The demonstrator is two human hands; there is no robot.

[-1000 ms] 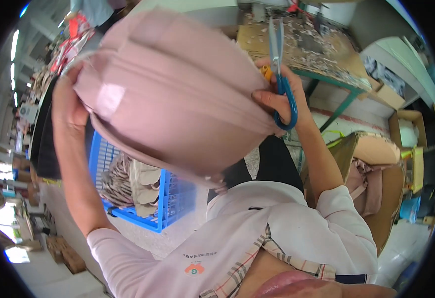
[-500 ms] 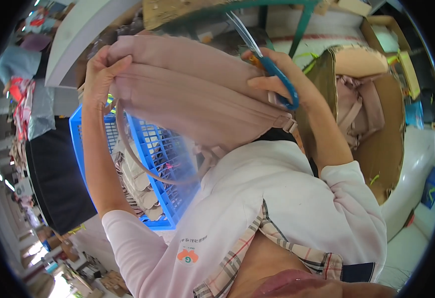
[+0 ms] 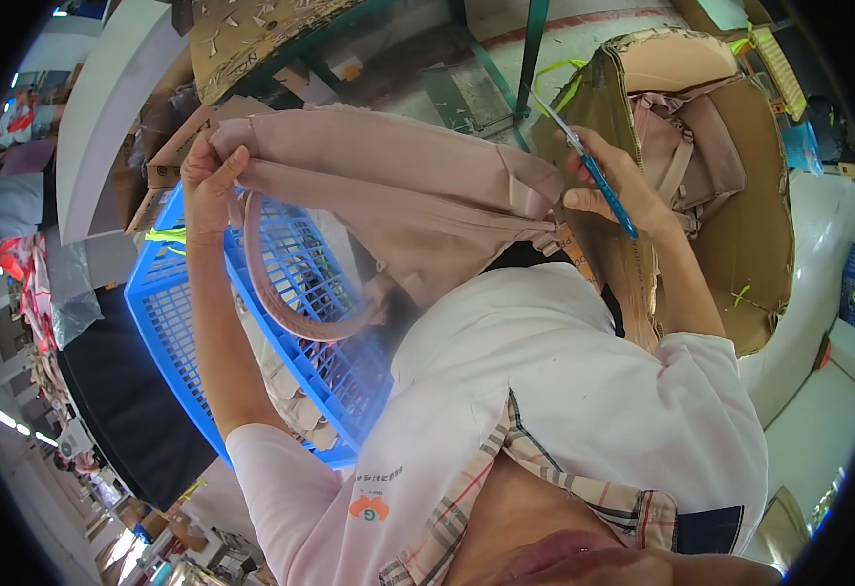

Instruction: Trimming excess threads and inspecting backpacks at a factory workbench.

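My left hand (image 3: 212, 186) pinches the far left corner of a dusty-pink fabric bag (image 3: 379, 161), with the thumb on top. The bag stretches across in front of my waist; a strap loop (image 3: 261, 278) hangs down from its left side, and folded straps show at its right end. Blue-handled scissors (image 3: 603, 183) are in my right hand (image 3: 628, 186), their blades pointing up and away from the bag. That hand is just beyond the bag's right end, apart from the fabric as far as I can see.
A blue plastic crate (image 3: 315, 386) holding beige fabric pieces stands at left, below the bag. To the right, an open cardboard box (image 3: 765, 234) contains similar pink pieces. A green-legged bench (image 3: 252, 34) with scraps stands ahead. People are in the far left background.
My right hand and the scissors have moved right, off the bag's right end. The bag has dropped slightly, and its lower part now hangs more folded. My left hand keeps its corner.
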